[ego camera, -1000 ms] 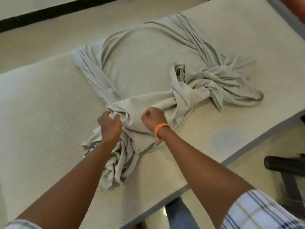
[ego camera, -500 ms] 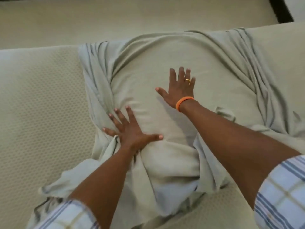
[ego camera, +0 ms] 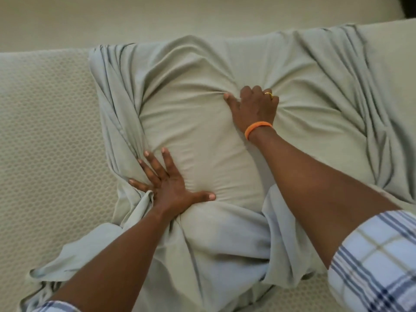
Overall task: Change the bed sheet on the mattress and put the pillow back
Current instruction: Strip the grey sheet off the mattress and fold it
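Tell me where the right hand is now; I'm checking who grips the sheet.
In the head view the right hand is upper centre, gripping a bunch of the grey sheet, beyond and right of the flat left hand.

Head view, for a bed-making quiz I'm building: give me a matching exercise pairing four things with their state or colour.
Things:
1. left hand
2. right hand
3. wristband
4. sheet

States:
A. orange
B. fingers spread flat, pressing down
C. bunched and wrinkled on the mattress
D. fingers curled, gathering cloth

Pairs: 1-B, 2-D, 3-A, 4-C
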`<state>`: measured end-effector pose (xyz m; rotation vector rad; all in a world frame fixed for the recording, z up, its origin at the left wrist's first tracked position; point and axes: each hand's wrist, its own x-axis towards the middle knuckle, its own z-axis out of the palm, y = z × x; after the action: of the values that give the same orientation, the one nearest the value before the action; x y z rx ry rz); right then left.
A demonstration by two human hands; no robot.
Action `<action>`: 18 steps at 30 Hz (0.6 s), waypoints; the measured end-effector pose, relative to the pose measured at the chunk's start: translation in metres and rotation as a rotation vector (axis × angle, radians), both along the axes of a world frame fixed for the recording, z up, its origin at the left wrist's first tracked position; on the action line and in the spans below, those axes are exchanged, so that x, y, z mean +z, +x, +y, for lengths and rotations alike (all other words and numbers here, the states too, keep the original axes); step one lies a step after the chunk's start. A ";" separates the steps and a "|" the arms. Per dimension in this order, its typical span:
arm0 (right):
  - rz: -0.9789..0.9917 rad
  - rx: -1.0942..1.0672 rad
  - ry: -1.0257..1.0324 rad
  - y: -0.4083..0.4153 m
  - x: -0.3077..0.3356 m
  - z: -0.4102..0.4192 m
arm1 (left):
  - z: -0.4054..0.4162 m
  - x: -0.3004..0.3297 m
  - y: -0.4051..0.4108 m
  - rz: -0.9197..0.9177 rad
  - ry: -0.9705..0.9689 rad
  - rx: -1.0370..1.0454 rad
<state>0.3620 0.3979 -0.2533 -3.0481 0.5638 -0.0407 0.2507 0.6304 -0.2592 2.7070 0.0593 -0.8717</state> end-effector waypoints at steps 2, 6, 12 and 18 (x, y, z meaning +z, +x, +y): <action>-0.016 0.021 -0.022 -0.009 0.014 0.002 | -0.001 0.005 -0.003 -0.012 0.000 0.005; 0.045 0.139 -0.021 -0.061 0.023 0.015 | 0.000 0.015 -0.009 -0.039 0.003 0.005; 0.403 0.405 0.188 -0.181 0.038 0.075 | -0.011 0.032 -0.024 -0.566 -0.015 -0.428; 0.161 0.321 0.205 -0.303 0.048 0.079 | -0.008 0.057 -0.065 -0.136 -0.204 -0.415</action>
<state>0.0586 0.4774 -0.2057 -2.9135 0.0718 0.2575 0.1858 0.6222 -0.2021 2.6127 -0.6050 -0.7457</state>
